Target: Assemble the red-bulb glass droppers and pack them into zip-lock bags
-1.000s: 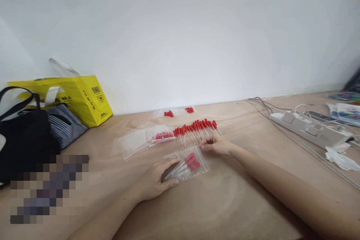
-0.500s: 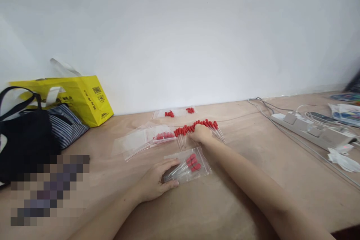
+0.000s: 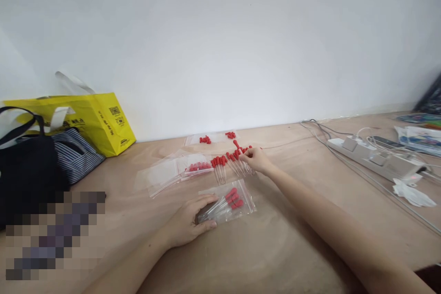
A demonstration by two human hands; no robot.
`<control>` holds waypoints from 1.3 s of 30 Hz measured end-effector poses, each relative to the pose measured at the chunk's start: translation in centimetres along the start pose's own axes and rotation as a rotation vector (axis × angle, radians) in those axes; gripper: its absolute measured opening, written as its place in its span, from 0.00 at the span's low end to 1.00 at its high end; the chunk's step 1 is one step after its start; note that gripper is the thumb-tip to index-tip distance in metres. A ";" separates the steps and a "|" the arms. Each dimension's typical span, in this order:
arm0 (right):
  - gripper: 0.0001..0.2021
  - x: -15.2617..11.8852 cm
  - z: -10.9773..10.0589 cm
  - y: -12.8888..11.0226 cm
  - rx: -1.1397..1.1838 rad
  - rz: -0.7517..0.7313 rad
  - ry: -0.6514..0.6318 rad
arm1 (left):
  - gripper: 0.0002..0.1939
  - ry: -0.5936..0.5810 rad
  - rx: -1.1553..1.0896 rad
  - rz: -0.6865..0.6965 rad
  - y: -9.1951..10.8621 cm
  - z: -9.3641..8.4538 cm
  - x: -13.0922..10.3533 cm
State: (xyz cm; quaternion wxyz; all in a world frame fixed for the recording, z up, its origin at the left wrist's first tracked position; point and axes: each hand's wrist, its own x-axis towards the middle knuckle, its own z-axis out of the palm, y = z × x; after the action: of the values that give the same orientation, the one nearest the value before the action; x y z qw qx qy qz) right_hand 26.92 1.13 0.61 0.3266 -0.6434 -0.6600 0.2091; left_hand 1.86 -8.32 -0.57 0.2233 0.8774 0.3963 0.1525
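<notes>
A clear zip bag (image 3: 248, 202) lies on the table with several red-bulbed glass droppers (image 3: 234, 196) inside, bulbs towards its zip end. My left hand (image 3: 188, 221) grips the bag's left end, thumb on the near edge and fingers on the far edge. Just beyond the bag, more droppers (image 3: 219, 161) lie in a row, stems pointing towards me. My right hand (image 3: 257, 160) is over this row, thumb and fingers pinched on one dropper (image 3: 236, 144) whose red bulb stands up above the others. Part of the row is hidden behind that hand.
Flat clear bags (image 3: 161, 177) and a filled bag (image 3: 198, 167) lie to the left. Further bagged red pieces (image 3: 205, 139) are near the wall. A yellow bag (image 3: 119, 124) and black bag (image 3: 27, 174) stand left; a power strip (image 3: 375, 158) with cables is right.
My right hand has lifted from the row and shifted slightly right, and one dropper now rises from its fingers. My left hand stays at the bag. The view has shifted slightly.
</notes>
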 end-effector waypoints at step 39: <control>0.21 -8.9 -0.5 3.8 0.863 -0.008 -0.565 | 0.24 -0.008 0.023 -0.028 0.3 0.0 0.1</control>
State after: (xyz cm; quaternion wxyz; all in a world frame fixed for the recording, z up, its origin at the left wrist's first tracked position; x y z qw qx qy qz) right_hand 29.60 -7.43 -3.08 0.3723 -0.3657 -0.5785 0.6268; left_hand 2.07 -8.39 -0.38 0.2172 0.8748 0.4094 0.1411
